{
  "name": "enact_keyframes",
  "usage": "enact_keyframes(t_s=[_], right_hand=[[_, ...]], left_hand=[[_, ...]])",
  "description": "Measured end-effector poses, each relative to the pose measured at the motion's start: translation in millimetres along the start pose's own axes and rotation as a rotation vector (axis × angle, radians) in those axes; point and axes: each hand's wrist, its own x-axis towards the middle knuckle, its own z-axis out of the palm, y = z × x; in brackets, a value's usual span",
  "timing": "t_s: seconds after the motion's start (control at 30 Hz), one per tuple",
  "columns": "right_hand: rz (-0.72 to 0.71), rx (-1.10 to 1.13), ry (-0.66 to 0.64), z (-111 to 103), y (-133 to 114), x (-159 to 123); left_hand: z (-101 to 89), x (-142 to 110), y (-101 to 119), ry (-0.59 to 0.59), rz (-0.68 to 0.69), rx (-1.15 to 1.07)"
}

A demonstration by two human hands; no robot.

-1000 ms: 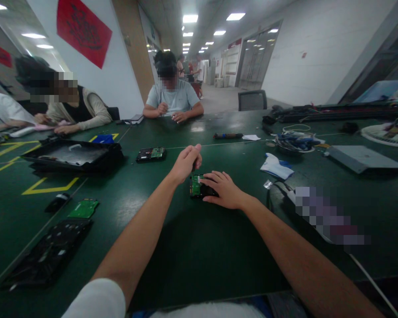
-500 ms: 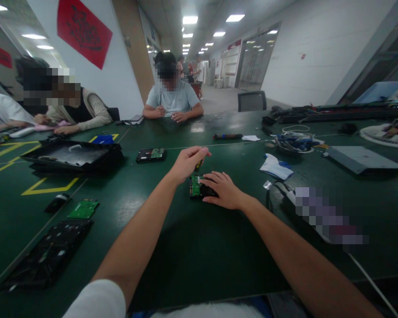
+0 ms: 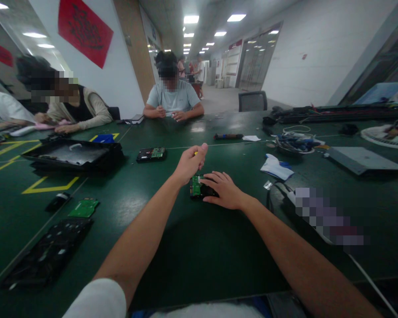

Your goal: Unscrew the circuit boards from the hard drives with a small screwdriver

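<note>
A hard drive (image 3: 195, 187) with a green circuit board facing up lies flat on the table in front of me. My right hand (image 3: 221, 190) steadies it, fingers over its right part and thumb along its near edge. Just above its far left edge, my left hand (image 3: 193, 163) is closed, thumb up, around what looks like a screwdriver (image 3: 196, 153). Only a small yellow bit of the handle shows; the shaft and tip are hidden, so contact with the drive cannot be made out.
Another hard drive (image 3: 151, 154) lies beyond my left hand. To the left are a black tray (image 3: 73, 157), a loose green circuit board (image 3: 84, 207) and black drive parts (image 3: 48, 254). White gloves (image 3: 276, 167), a power strip (image 3: 313, 216) and a metal case (image 3: 365, 160) lie right. A person (image 3: 173, 99) sits opposite.
My left hand has turned so its thumb points up and its fingers wrap the yellow handle more tightly. My right hand and the hard drive have stayed in place.
</note>
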Motion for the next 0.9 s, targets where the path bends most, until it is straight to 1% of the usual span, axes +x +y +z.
enact_keyframes(t_s=[0.1, 0.23, 0.43, 0.6, 0.67, 0.83, 0.9], right_hand=[[0.004, 0.007, -0.002, 0, 0, 0], [0.009, 0.007, -0.003, 0, 0, 0], [-0.010, -0.014, -0.005, -1, 1, -1], [-0.026, -0.017, -0.027, -2, 0, 0], [-0.033, -0.011, -0.038, -3, 0, 0], [-0.032, -0.011, -0.062, -5, -1, 0], [-0.031, -0.012, -0.063, -5, -2, 0]], left_hand=[[-1.8, 0, -3, 0.028, 0.021, -0.027], [-7.6, 2, -8, 0.049, -0.009, -0.048], [-13.5, 7, -14, 0.121, 0.036, 0.030], [-15.7, 8, -13, 0.173, 0.037, 0.068], [-16.3, 8, -12, 0.169, 0.037, 0.049], [-16.8, 9, -10, 0.092, 0.001, -0.055], [-16.8, 8, -9, 0.091, -0.005, -0.082]])
